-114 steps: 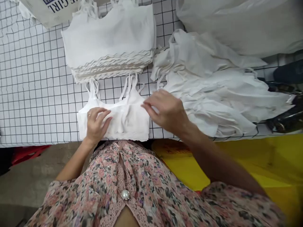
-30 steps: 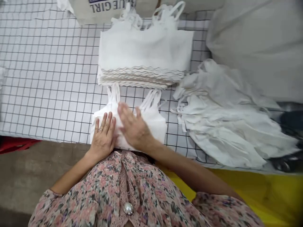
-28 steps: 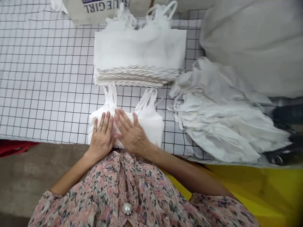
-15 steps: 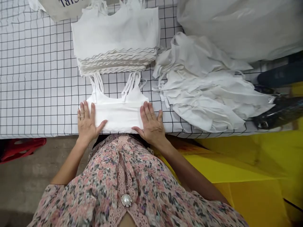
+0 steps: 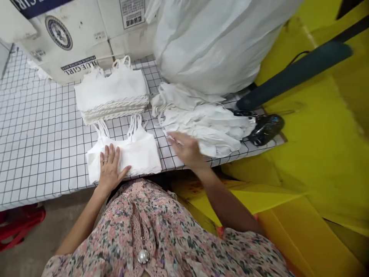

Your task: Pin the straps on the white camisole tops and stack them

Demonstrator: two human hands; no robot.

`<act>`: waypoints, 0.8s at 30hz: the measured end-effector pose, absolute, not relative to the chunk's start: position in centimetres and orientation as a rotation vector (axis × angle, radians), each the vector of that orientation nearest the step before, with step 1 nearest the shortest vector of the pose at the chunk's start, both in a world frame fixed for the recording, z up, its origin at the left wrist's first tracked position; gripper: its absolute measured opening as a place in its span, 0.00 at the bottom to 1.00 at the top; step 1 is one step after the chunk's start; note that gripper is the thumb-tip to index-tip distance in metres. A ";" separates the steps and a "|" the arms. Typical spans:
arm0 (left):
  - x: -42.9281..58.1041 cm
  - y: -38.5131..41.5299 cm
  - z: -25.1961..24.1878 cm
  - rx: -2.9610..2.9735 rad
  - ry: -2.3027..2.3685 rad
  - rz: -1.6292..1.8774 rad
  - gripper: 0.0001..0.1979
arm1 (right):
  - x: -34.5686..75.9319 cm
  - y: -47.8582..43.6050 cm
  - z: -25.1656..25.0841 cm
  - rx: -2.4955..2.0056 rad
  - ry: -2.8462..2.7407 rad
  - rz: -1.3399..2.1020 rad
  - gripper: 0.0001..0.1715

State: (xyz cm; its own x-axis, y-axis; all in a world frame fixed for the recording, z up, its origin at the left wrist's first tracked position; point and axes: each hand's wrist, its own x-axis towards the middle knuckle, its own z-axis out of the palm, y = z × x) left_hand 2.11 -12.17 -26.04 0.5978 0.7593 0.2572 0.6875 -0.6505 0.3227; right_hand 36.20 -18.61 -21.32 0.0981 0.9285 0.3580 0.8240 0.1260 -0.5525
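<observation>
My left hand (image 5: 110,169) lies flat with spread fingers on a white strappy crop top (image 5: 138,154), smoothed out at the table's front edge with its straps pointing away from me. My right hand (image 5: 187,150) is at the near left edge of a loose heap of white strappy tops (image 5: 207,127). Its fingers are curled with the tips together in a pinch, slightly blurred; what is between them, if anything, is too small to make out. Behind the flat top stands a neat stack of folded white tops (image 5: 112,94).
A white carton (image 5: 83,42) with printed lettering and a large white plastic bag (image 5: 213,46) stand at the back. To the right are a dark green tube-like object (image 5: 294,75) and a shiny black bundle (image 5: 266,129). Yellow sheeting (image 5: 323,127) borders the checked table cover (image 5: 37,142).
My right hand has left the flat top and moved right to the loose heap. My left hand stays on the top. The view has turned to the right and tilted up.
</observation>
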 end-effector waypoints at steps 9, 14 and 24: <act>5.0 -9.8 -20.2 2.703 0.866 0.961 0.42 | 48.2 -8.7 -20.0 -1.764 -1.754 0.249 0.03; 3.6 -8.3 -17.9 2.476 0.847 0.977 0.27 | 52.6 -6.2 -16.7 -1.698 -1.276 0.251 0.04; 11.3 -3.2 -12.3 1.897 0.682 0.702 0.23 | 56.6 -1.1 -2.7 -1.436 -0.973 0.121 0.16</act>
